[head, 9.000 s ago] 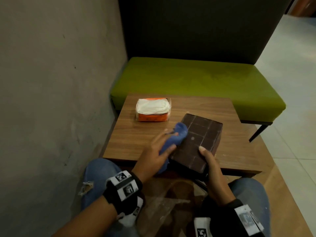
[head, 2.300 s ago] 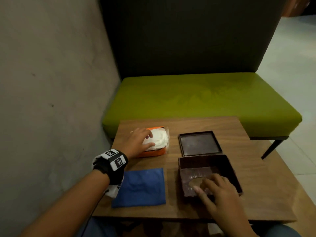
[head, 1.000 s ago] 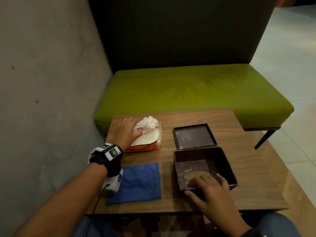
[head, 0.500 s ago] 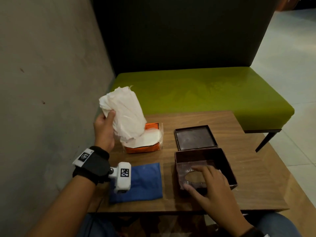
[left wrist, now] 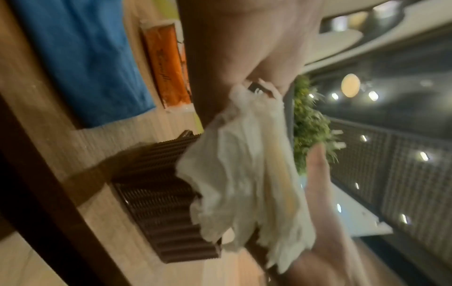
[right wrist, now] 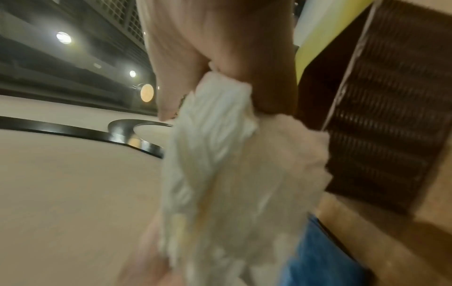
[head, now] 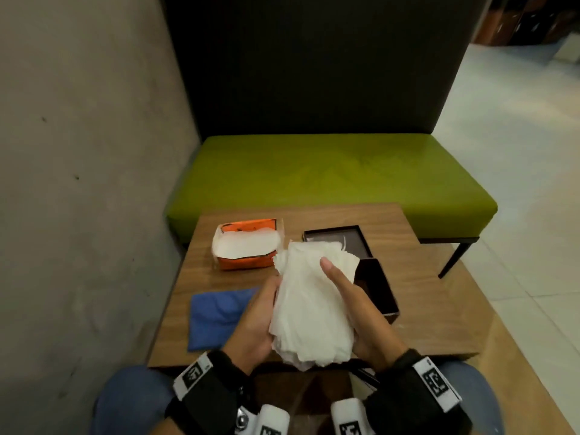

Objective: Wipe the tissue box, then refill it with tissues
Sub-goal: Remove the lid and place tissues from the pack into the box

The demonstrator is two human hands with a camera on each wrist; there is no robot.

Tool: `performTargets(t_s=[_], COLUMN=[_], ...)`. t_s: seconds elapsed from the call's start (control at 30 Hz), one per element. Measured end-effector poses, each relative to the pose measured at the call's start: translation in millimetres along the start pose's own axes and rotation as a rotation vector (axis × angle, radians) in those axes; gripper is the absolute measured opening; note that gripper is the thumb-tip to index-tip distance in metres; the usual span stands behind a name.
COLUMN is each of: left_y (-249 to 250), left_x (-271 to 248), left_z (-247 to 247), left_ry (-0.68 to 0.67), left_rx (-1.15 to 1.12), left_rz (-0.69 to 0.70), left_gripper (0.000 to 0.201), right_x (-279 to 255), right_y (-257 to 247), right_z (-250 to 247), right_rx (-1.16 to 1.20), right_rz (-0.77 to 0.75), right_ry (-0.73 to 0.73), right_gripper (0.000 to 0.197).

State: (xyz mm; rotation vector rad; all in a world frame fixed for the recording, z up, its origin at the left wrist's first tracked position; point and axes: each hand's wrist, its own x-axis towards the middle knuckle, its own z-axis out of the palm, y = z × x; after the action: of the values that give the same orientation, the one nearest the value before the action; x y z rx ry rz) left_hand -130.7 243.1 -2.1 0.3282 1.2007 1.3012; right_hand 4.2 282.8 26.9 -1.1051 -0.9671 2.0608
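Note:
Both hands hold a thick stack of white tissues [head: 309, 306] above the near part of the wooden table [head: 417, 277]. My left hand [head: 254, 321] grips its left side, and my right hand [head: 354, 309] holds the right side with the thumb laid over the top. The same tissues [left wrist: 247, 181] [right wrist: 234, 174] fill both wrist views. Partly hidden behind the stack sits the dark brown tissue box [head: 376, 285], lying open. Its lid [head: 337, 241] lies just beyond it. An orange tissue pack [head: 248, 248], torn open, holds more white tissues.
A folded blue cloth [head: 218, 312] lies flat at the table's near left. A green bench [head: 329, 174] with a dark backrest stands behind the table, and a grey wall runs along the left. My knees are under the table's near edge.
My left hand lifted the tissues out of the orange pack and brought them right and toward me. My right hand left the brown box and took hold of the stack.

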Motion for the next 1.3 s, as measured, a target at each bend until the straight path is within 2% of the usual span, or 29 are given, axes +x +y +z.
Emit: performTargets(t_s=[0.1,0.23,0.3,0.4,0.5,0.6,0.63,0.73,0.8,0.9,1.0,1.17,1.3], left_y=[-10.7,-6.1,-7.2,-11.5,-3.1,0.1,-1.3,-9.3,-16.9,-19.4,-13.7,-14.5,2.4], left_x=[-5.0,-12.3,-15.7,-16.7,-17.8,-17.8,-20.0,-28.7,-28.9,-24.6,-21.5,-12.5,-5.9], left_z=[7.9,16.4,22.2,25.9,21.8,12.3,10.8,16.0,20.0,13.3,4.7,14.0,19.7], left_ry=[0.077,-0.005,-0.014,-0.022,-0.078,-0.157,-0.178,-0.258,-0.232,-0.127,-0.084,-0.072,-0.05], left_rx=[0.074,0.048,0.126,0.349,0.259,0.159,0.114,-0.049,-0.068,0.008,0.097,0.227,0.177], left_rz=[0.026,0.056,0.073,0.101,0.107,0.113,0.102,0.057,0.067,0.12,0.128,0.095,0.086], left_gripper=[0.035,0.043,0.037,0.054,0.043,0.066,0.066,0.05,0.044,0.049,0.056,0.047,0.026], right_x=[1.4,-2.0,-2.5,-3.0,-3.4,-4.4,-4.0,-2.0,-3.0,-7.8,-9.8,-9.0,-7.7], right_y=[11.9,12.6,13.9,15.8,12.8,7.6,7.1,9.0,12.8,12.4,6.2,8.8,-11.2], right_z=[-7.1,-14.4,-11.8,-8.8,-19.5,-29.7,-30.9,-26.3,-20.8,-22.7,-37.0,-34.9,-48.1], right_rx=[-0.065,0.016,0.0,-0.103,-0.034,0.181,0.243,0.347,0.359,0.311,0.188,0.02,-0.052], right_rz=[-0.015,-0.074,-0.111,-0.154,-0.151,-0.198,-0.226,-0.276,-0.278,-0.256,-0.256,-0.248,-0.17], right_ry=[0.109,0.126,0.127,0.177,0.172,0.181,0.184,0.209,0.198,0.176,0.157,0.149,0.229], right_gripper=[0.044,0.036,0.034,0.029,0.034,0.039,0.04,0.045,0.045,0.04,0.054,0.054,0.032])
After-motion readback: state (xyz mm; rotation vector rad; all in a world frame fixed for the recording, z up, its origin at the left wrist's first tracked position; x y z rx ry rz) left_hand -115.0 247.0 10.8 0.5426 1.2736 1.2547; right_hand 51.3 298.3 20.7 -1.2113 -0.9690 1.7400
